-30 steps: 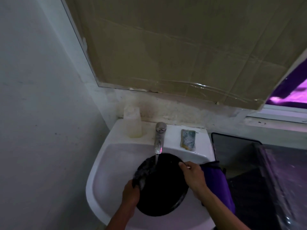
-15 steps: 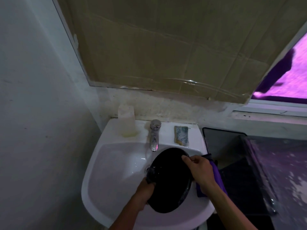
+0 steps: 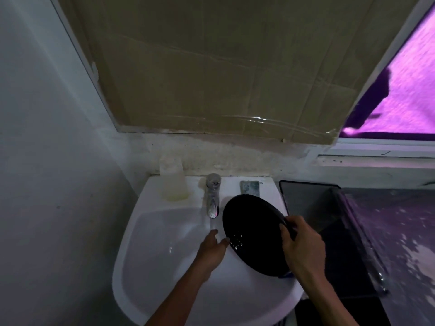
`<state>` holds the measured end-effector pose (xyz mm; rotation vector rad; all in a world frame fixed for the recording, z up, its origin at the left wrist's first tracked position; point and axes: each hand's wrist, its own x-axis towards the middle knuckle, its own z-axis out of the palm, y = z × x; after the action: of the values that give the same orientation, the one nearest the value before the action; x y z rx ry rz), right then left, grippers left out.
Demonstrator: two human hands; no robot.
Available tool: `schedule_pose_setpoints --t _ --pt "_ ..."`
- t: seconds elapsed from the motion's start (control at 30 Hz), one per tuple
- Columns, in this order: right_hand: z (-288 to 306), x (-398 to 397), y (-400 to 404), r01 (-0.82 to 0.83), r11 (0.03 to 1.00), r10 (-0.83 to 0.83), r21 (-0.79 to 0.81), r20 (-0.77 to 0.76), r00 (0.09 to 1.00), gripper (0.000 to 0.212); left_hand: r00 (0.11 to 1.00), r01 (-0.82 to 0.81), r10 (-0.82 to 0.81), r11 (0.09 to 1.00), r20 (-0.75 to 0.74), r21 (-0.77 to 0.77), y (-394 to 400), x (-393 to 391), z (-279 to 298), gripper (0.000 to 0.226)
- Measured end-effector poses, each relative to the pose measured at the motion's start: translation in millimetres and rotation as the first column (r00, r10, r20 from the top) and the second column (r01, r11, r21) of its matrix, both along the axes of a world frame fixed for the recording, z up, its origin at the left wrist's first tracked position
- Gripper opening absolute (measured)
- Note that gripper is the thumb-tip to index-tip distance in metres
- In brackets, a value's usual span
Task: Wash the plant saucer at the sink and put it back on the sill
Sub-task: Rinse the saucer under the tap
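One hand now on saucer: right hand; left hand released.

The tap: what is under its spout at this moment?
Under the tap a thin stream of water falls on the fingers of the left hand. The black saucer, held by the right hand, is beside the stream, not under it.

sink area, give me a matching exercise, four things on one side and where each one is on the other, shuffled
Things:
1. black saucer
2. sponge
3. plastic cup
4. left hand

Places:
A. on the sink ledge, left of the tap
B. under the running water, fingers spread
C. tilted over the basin, gripped at its rim by the right hand
D. on the sink ledge, right of the tap

Pairs: 1-C, 2-D, 3-A, 4-B
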<state>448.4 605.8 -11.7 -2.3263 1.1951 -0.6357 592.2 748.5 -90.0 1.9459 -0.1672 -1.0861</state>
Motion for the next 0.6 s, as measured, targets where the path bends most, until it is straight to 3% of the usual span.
schedule_pose_setpoints --t 0.17,0.33,0.47,0.6 --pt "-1 -19 -13 0.073 0.997 -0.078 0.034 0.168 0.983 0.018 0.998 0.051 -0.051 0.999 0.039 0.002 -2 2 6 0.062" --pt "4 -28 -18 -0.038 0.987 -0.029 0.158 0.398 0.917 0.035 0.996 0.035 -0.030 0.998 0.089 -0.056 -10 1 19 0.060" --pt "12 -28 -25 -0.079 0.979 -0.029 0.189 0.508 0.861 0.038 0.976 0.055 -0.026 0.990 0.215 -0.133 -12 8 40 0.064" --pt "21 -21 -31 -0.155 0.963 -0.005 0.219 0.594 0.805 0.036 0.938 0.094 -0.026 0.979 0.345 -0.182 -2 16 65 0.039"
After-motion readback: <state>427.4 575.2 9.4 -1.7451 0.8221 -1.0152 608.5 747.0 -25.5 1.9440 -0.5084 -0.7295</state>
